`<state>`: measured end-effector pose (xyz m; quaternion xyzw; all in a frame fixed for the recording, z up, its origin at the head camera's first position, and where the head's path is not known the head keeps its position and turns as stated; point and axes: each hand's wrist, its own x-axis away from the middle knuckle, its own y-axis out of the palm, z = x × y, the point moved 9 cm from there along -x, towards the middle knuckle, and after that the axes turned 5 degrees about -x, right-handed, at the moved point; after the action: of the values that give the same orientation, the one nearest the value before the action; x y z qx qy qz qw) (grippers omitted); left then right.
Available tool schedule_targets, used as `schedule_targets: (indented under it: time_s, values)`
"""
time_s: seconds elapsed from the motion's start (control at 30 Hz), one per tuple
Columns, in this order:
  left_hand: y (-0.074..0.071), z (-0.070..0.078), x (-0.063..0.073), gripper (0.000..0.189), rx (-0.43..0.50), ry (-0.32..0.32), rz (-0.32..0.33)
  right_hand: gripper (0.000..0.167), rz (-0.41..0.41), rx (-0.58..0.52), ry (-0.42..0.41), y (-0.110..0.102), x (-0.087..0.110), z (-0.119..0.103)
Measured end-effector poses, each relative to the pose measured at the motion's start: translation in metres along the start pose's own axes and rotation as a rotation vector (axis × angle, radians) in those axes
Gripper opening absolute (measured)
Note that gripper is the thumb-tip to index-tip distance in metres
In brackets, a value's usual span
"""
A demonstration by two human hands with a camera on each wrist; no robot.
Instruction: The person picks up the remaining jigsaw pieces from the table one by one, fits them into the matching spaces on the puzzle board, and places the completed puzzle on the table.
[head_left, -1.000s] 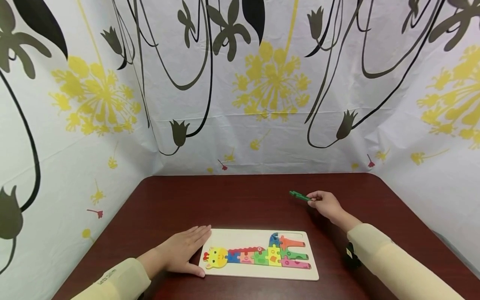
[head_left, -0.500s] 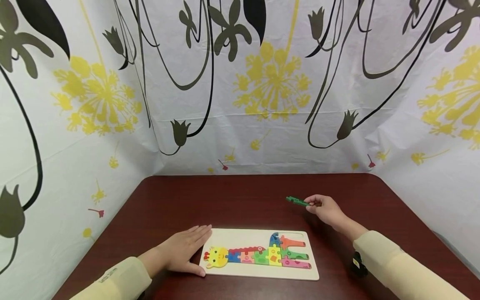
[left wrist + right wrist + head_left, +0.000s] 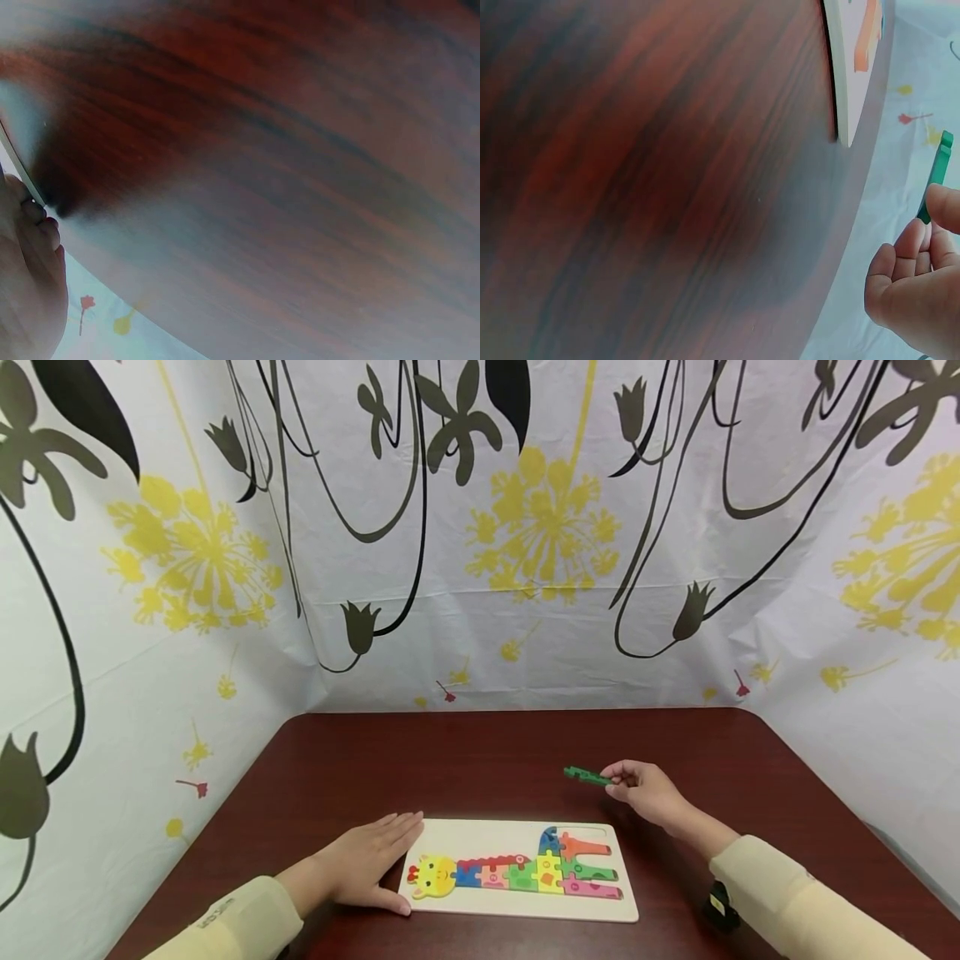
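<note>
A giraffe jigsaw puzzle board [image 3: 487, 832] lies flat on the dark red table, filled with coloured pieces from the yellow head [image 3: 433, 876] to the legs. At the board's upper right, a bare outlined recess shows above the orange leg [image 3: 585, 846]. My left hand [image 3: 371, 862] rests at the board's left end, fingers straight and thumb spread along the near corner. Beyond the board's upper right, my right hand [image 3: 648, 792] pinches a slim green puzzle piece [image 3: 587, 775] by one end. In the right wrist view, the green piece [image 3: 937, 172] sticks up between thumb and fingers.
The brown-red table [image 3: 450, 760] has wood grain and rounded far corners. Behind and beside it hangs a white cloth [image 3: 465, 635] printed with flowers. A black device [image 3: 722, 907] sits under the right sleeve.
My right hand has come nearer and slightly left with the green puzzle piece, towards the board. The left hand and the board have stayed in place.
</note>
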<state>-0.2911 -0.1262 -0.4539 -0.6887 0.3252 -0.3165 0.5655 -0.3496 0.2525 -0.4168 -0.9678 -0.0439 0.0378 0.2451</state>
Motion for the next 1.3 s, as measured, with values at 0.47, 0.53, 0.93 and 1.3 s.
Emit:
schedule_targets:
  time_s: [0.47, 0.53, 0.93, 1.3]
  values:
    - [0.003, 0.001, 0.001, 0.107, 0.001, 0.006, 0.007, 0.014, -0.027, 0.026, -0.035, 0.011, 0.016, -0.004]
    - [0.004, 0.001, 0.0, 0.107, -0.002, 0.006, 0.008, 0.014, -0.029, 0.027, -0.035, 0.013, 0.018, -0.004]
    - [0.004, 0.001, 0.001, 0.107, -0.001, 0.008, 0.01, 0.013, -0.081, 0.021, -0.025, 0.024, 0.024, 0.003]
    - [0.002, -0.001, -0.001, 0.108, 0.003, 0.004, 0.002, 0.011, -0.124, 0.031, -0.041, 0.03, 0.028, 0.001]
